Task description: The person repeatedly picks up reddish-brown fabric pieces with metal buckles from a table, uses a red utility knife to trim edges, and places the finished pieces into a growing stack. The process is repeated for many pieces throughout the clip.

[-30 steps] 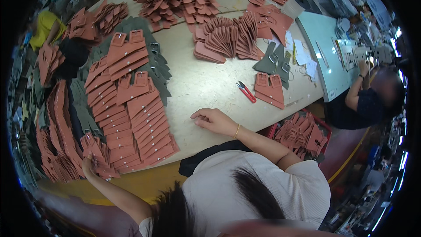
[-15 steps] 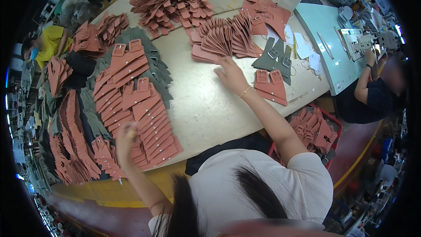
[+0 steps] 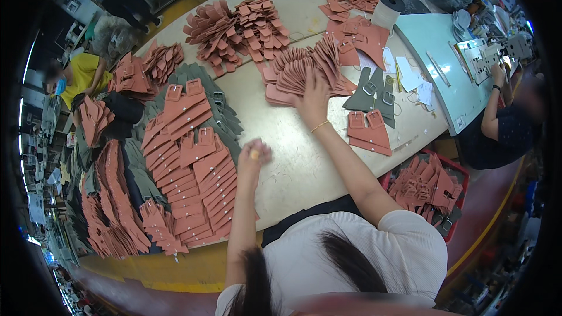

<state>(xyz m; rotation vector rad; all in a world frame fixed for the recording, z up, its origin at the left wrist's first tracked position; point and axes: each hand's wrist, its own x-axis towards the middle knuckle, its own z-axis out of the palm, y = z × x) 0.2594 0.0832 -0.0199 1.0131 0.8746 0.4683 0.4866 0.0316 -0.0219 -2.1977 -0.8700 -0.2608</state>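
My right hand reaches to a fanned stack of terracotta leather-like pieces, its fingers stretched out and resting on the front edge. My left hand is curled closed above the bare tabletop, with a small yellow thing showing at its fingers; what that is I cannot make out. Left of this hand lie overlapping rows of terracotta pieces with square buckles. Dark green pieces lie under and beside them. Right of my right hand are two green buckled straps and a small terracotta buckled pair.
More terracotta heaps lie at the table's far side. A red crate of buckled pieces stands below the right edge. At right, a person works at a sewing machine on a pale blue table. A person in yellow is at far left.
My left hand has moved right, from over the terracotta rows to the bare tabletop. My right hand has moved onto the fanned stack. The whole view has shifted slightly.
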